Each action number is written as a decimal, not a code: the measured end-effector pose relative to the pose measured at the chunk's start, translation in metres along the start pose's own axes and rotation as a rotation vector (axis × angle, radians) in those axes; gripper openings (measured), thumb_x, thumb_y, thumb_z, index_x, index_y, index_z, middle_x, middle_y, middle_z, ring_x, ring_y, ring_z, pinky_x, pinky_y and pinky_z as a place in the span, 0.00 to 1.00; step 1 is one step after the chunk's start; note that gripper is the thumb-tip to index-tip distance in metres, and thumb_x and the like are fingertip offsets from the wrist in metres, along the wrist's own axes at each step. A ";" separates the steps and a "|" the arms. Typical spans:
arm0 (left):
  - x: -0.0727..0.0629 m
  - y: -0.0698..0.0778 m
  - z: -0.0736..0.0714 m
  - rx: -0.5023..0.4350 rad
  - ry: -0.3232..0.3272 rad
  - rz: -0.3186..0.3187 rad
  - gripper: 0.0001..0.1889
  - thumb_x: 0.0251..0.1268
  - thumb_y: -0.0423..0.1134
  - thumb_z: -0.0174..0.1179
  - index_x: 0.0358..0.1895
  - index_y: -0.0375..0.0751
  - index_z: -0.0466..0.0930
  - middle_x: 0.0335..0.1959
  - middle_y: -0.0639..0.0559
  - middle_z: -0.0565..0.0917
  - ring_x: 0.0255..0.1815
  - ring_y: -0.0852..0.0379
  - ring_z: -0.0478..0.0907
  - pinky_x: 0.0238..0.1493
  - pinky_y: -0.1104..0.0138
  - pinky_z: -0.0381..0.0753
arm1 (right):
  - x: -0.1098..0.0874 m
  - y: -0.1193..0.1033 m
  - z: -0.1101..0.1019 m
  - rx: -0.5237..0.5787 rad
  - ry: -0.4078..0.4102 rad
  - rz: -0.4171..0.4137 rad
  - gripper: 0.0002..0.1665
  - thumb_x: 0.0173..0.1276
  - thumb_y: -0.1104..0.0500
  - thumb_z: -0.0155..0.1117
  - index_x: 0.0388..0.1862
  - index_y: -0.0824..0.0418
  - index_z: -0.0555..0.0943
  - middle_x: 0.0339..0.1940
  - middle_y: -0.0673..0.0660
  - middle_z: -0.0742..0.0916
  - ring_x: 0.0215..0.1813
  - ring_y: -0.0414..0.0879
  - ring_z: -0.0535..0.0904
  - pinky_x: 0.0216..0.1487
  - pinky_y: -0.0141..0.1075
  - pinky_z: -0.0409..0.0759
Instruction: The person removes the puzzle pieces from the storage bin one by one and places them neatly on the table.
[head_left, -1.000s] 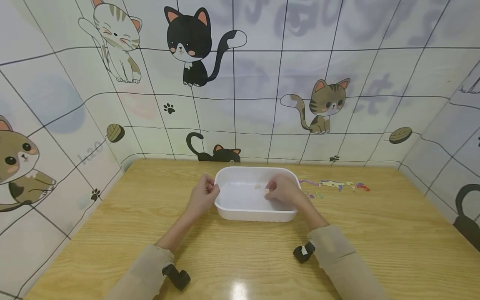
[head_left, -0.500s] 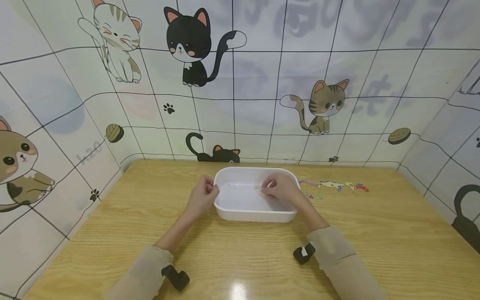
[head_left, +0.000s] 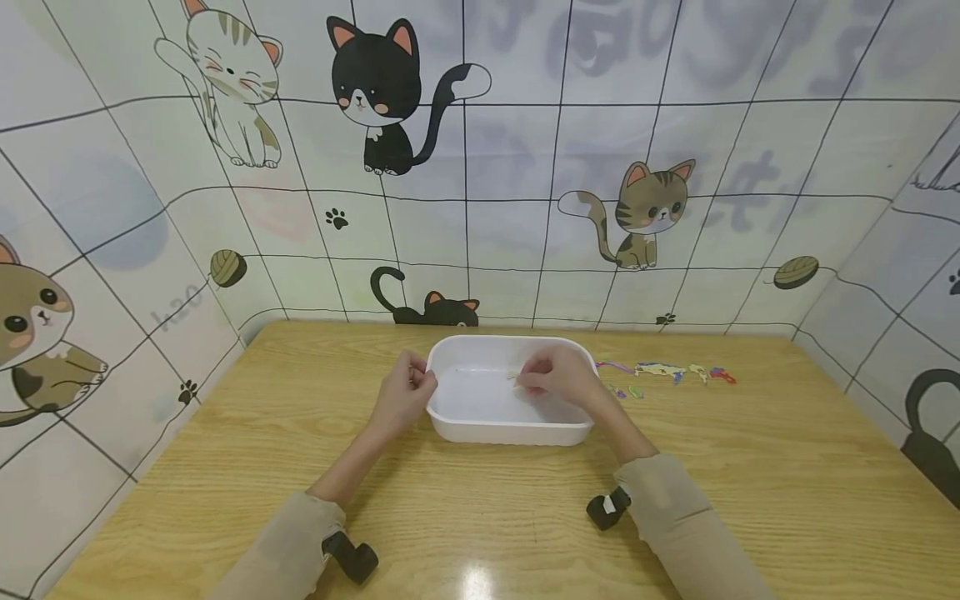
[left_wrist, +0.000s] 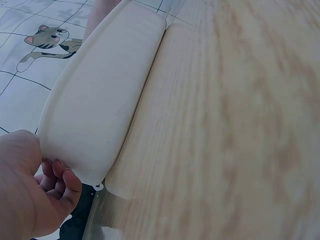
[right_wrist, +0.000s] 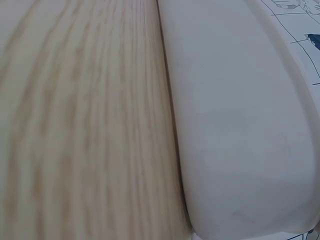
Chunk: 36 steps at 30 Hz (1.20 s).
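A white plastic basin (head_left: 510, 432) stands on the wooden table. At its left end my left hand (head_left: 406, 388) grips the rim between thumb and curled fingers; the left wrist view shows those fingers (left_wrist: 65, 175) tucked against the outer wall. My right hand (head_left: 561, 377) reaches down inside the basin, over its right half. Its thumb and fingers pinch a small pale piece (head_left: 517, 384), mostly hidden by the fingertips. Another small yellowish scrap (head_left: 512, 374) lies on the basin floor just beyond. From the right wrist, the basin's outer wall (right_wrist: 240, 115) hides the right hand.
Right of the basin, several small coloured pieces lie on the table (head_left: 480, 500): a purple strip (head_left: 617, 366), a pale patterned piece (head_left: 658, 369), a red and blue piece (head_left: 722, 375) and a green one (head_left: 636, 392). Cat-print cloth (head_left: 510, 233) encloses the back and sides.
My right hand has shifted slightly left inside the basin, and the pale piece in its fingers is now less visible. The left hand keeps its grip on the rim.
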<state>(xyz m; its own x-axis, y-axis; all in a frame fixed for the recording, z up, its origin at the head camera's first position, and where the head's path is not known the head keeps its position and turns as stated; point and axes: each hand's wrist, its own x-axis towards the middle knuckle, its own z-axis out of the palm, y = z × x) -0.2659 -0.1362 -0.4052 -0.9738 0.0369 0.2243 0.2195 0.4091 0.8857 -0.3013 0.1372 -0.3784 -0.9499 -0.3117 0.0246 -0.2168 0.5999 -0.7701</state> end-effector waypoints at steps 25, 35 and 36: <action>-0.002 -0.002 0.000 0.005 0.010 0.011 0.08 0.69 0.30 0.54 0.47 0.34 0.70 0.28 0.48 0.75 0.27 0.56 0.69 0.26 0.70 0.69 | -0.020 -0.004 -0.025 0.126 0.031 -0.097 0.10 0.70 0.65 0.65 0.47 0.70 0.83 0.41 0.68 0.88 0.38 0.58 0.86 0.45 0.50 0.84; -0.001 -0.001 0.000 0.001 0.003 0.005 0.08 0.70 0.31 0.53 0.48 0.34 0.69 0.29 0.47 0.75 0.28 0.55 0.69 0.26 0.70 0.69 | -0.036 0.000 -0.047 0.119 0.080 -0.102 0.14 0.70 0.61 0.68 0.48 0.70 0.81 0.38 0.61 0.89 0.36 0.50 0.86 0.41 0.38 0.84; -0.001 -0.001 0.000 0.001 0.002 0.003 0.08 0.70 0.31 0.53 0.48 0.34 0.69 0.29 0.47 0.75 0.28 0.55 0.69 0.26 0.70 0.70 | -0.037 0.001 -0.050 0.120 0.085 -0.100 0.14 0.70 0.61 0.68 0.48 0.70 0.81 0.38 0.61 0.89 0.36 0.49 0.86 0.41 0.37 0.84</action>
<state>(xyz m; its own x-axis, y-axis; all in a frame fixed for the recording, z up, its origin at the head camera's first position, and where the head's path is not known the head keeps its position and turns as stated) -0.2648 -0.1372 -0.4065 -0.9731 0.0363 0.2274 0.2221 0.4100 0.8846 -0.2775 0.1858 -0.3480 -0.9417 -0.2989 0.1545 -0.2873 0.4754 -0.8315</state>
